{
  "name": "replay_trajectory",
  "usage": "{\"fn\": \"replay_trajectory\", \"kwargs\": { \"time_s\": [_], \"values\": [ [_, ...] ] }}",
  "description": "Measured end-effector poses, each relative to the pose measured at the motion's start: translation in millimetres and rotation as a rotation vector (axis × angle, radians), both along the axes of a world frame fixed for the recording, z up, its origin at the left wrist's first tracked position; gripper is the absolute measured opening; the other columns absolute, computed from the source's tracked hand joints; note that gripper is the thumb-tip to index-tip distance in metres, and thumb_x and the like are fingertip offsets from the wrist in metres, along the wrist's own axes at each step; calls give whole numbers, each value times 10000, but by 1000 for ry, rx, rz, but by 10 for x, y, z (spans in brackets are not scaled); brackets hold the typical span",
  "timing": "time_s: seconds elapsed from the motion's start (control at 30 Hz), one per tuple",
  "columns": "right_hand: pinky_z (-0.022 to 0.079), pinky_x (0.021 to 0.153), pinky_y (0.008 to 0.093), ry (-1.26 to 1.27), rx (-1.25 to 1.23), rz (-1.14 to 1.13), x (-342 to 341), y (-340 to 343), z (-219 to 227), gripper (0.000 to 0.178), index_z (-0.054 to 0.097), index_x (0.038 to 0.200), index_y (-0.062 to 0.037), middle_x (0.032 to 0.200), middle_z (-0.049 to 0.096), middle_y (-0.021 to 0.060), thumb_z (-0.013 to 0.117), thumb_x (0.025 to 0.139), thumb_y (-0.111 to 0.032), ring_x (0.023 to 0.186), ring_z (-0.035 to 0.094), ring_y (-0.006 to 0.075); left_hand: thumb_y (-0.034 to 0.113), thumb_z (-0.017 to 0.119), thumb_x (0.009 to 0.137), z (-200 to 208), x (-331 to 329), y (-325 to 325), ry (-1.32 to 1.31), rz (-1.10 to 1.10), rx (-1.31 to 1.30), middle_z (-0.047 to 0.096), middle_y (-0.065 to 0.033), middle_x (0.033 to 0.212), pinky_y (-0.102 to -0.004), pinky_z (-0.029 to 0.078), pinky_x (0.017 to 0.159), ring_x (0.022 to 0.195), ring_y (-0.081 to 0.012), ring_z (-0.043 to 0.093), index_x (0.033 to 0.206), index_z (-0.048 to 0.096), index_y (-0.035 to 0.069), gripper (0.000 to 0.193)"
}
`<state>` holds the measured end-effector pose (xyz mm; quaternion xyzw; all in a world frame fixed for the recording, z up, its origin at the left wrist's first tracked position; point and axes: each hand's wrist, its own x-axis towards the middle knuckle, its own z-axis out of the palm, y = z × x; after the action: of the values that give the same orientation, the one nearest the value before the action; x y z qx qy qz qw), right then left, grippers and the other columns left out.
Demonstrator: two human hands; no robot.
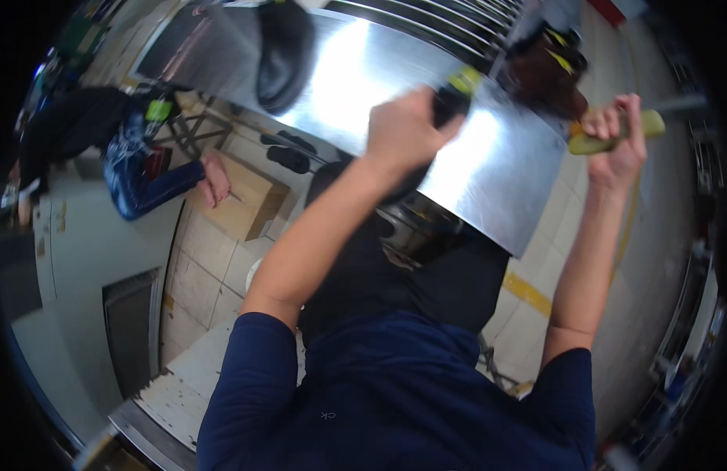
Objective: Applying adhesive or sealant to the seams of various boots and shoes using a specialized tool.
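Note:
My left hand (406,133) is closed over a dark boot (451,104) with a yellow-green patch at its upper end, above the metal table. Motion blur smears it, and my hand and forearm hide much of the rest. Off the table's right end, my right hand (616,145) grips a pale yellow-green, bar-shaped handle (652,124); an orange bit shows at its left end, and what it belongs to is unclear. A black boot (285,67) stands blurred on the table's far left part. Brown boots (542,78) with yellow-green tabs are at the far right corner.
The shiny metal table (504,188) lies in front of me, with a rack of metal bars (434,27) behind it. To the left, another person in jeans (132,169) reaches a hand (214,179) over a cardboard box (245,208). A grey cabinet (104,251) stands nearer.

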<state>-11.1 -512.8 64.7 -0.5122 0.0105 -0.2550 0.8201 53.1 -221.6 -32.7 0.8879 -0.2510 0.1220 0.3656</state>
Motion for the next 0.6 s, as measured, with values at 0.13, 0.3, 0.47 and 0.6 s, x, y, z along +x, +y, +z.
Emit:
{"fn": "replay_trajectory", "kwargs": {
  "time_s": [0.13, 0.3, 0.47, 0.6],
  "values": [
    [425, 511, 294, 176, 176, 10, -214, 223, -713, 276, 641, 1061, -53, 604, 428, -20, 670, 1001, -321, 507, 475, 118, 379, 889, 784, -342, 265, 103, 472, -173, -747, 649, -187, 1285, -406, 571, 898, 1079, -297, 691, 1441, 466, 39, 852],
    [448, 469, 311, 272, 314, -105, -434, 614, -1126, 369, 606, 1156, -5, 603, 475, 9, 717, 957, -294, 485, 520, 148, 378, 848, 815, -376, -111, -532, 282, 73, -773, 369, -266, 1552, -471, 298, 1197, 1430, -376, 396, 1567, 237, -24, 1048],
    [442, 445, 331, 332, 479, -211, -636, 883, -1319, 363, 557, 1164, -2, 607, 488, 36, 700, 961, -267, 465, 517, 169, 392, 861, 796, -386, -92, -737, 135, 295, -548, 120, -304, 1642, -517, 120, 1275, 1546, -439, 148, 1598, 43, -26, 1220],
    [435, 484, 341, 354, 592, -296, -739, 1193, -1397, 341, 543, 1135, -14, 607, 440, 28, 649, 1009, -313, 504, 493, 171, 369, 877, 788, -427, -54, -708, 249, 237, -583, 72, -310, 1650, -492, 94, 1283, 1564, -435, 65, 1604, -13, -28, 1271]
  ]
}}
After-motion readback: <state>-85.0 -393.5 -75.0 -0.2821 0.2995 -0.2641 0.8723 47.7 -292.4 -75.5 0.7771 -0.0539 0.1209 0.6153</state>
